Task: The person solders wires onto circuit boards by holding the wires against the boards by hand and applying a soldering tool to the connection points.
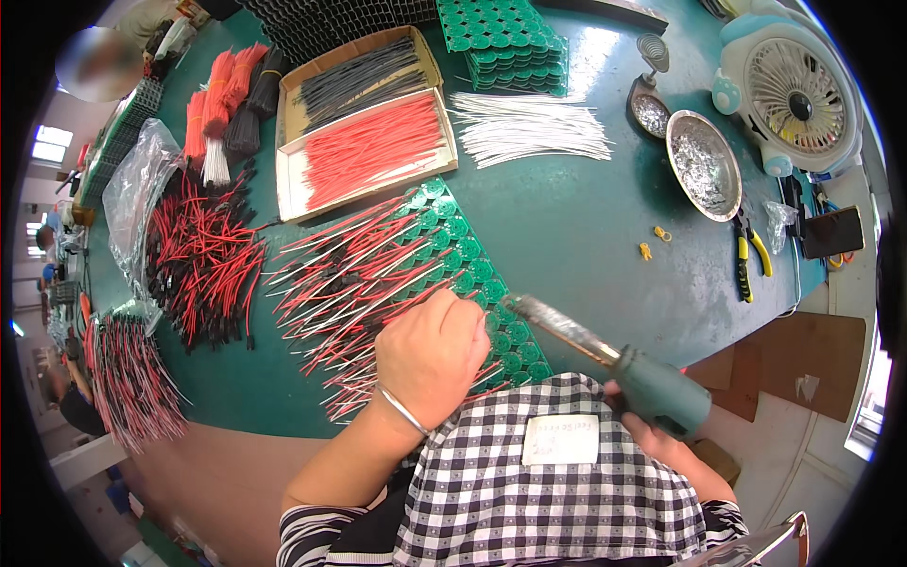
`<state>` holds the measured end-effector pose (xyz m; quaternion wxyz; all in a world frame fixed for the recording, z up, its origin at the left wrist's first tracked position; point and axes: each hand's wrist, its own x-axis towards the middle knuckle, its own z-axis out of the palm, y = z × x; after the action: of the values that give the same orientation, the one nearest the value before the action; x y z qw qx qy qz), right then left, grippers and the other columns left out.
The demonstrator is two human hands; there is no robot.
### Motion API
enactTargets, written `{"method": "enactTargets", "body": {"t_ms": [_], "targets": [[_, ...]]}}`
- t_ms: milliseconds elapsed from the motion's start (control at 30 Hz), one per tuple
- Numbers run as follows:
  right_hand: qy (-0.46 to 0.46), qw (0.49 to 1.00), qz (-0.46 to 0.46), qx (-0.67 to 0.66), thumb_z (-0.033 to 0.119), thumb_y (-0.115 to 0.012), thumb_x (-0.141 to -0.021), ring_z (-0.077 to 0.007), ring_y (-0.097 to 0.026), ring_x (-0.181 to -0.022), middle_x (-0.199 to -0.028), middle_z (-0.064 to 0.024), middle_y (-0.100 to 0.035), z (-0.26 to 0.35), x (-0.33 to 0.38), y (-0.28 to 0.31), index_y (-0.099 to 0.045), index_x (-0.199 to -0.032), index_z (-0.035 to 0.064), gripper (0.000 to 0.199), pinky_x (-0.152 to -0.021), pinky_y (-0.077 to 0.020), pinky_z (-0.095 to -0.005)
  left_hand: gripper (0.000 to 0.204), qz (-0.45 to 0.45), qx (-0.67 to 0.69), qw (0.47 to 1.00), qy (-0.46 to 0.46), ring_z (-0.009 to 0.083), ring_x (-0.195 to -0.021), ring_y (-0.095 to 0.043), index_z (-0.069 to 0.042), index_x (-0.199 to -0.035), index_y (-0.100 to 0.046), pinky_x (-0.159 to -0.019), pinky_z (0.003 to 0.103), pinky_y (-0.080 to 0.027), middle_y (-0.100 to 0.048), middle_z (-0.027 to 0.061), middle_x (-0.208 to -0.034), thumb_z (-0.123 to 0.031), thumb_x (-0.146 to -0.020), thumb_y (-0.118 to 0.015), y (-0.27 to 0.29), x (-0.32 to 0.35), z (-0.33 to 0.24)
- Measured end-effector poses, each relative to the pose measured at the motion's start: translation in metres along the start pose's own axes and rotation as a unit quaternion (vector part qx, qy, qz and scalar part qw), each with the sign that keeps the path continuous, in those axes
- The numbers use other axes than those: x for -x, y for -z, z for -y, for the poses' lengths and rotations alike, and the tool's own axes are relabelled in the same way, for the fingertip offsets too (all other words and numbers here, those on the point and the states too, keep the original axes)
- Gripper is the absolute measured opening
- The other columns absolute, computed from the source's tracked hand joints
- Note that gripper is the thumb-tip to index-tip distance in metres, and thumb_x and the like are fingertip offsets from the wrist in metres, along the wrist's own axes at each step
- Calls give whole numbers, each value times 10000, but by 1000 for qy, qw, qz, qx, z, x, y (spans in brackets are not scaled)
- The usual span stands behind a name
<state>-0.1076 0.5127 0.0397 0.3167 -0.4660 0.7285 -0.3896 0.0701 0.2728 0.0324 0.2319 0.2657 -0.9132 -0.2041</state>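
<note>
My left hand (435,350) is closed over the near part of a green circuit board panel (477,269); its fingertips are hidden, so what they pinch does not show. Red and white wires (354,283) stick out leftward from the panel's round boards in a dense fan. In my right hand (652,437) is a soldering iron (652,383) with a thick green handle. Its metal shaft slants up and left, and the tip is just right of the panel's edge, close to my left hand.
Boxed red wires (373,146), dark wires (354,90) and loose white wires (529,128) lie beyond the panel. Red-black wires (203,250) are heaped left. Rightward are a metal bowl (704,165), an iron stand (650,109), pliers (751,255) and a fan (794,94).
</note>
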Motion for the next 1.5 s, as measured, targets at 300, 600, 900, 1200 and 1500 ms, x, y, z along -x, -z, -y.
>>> {"method": "enactTargets", "body": {"t_ms": [300,600,900,1200,1500], "targets": [[99,994,6,47,56,-623,-729,-292,-650,-750,-877,-119,-668,10,-13,2,-654,-970,9,248,-698,-529,-363,154,-1,-8,1000,5,241,-570,-566,-89,-768,-557,-491,351,-452,-537,52,-712,-25,-711,-685,-1,1,-1],[133,987,40,82,32,-620,-689,-335,-642,-778,-901,-141,-655,25,-26,5,-639,-984,3,297,-706,-524,-392,160,-10,-11,1000,12,245,-562,-562,-95,-757,-549,-483,353,-446,-531,53,-699,-27,-705,-685,-2,1,-2],[130,989,40,49,35,-609,-714,-331,-635,-749,-884,-145,-650,26,-29,6,-638,-973,10,262,-668,-516,-392,162,-12,-8,1000,14,253,-564,-565,-94,-752,-547,-485,358,-450,-536,58,-692,-25,-702,-685,-2,-1,-2],[23,947,-297,-116,77,-471,-900,-120,-551,-562,-1161,-152,-563,8,-12,28,-425,-1292,-45,414,-470,-451,-231,144,-15,-17,1000,22,256,-594,-578,-92,-751,-557,-510,362,-468,-551,54,-713,-35,-706,-681,-3,1,-2],[22,947,-276,-160,159,-505,-886,-127,-539,-568,-733,-102,-597,0,-11,29,-511,-1208,-29,373,-505,-431,-231,136,-14,-6,1000,24,245,-600,-581,-86,-751,-568,-513,355,-471,-549,49,-732,-27,-701,-679,-2,2,-3]]}}
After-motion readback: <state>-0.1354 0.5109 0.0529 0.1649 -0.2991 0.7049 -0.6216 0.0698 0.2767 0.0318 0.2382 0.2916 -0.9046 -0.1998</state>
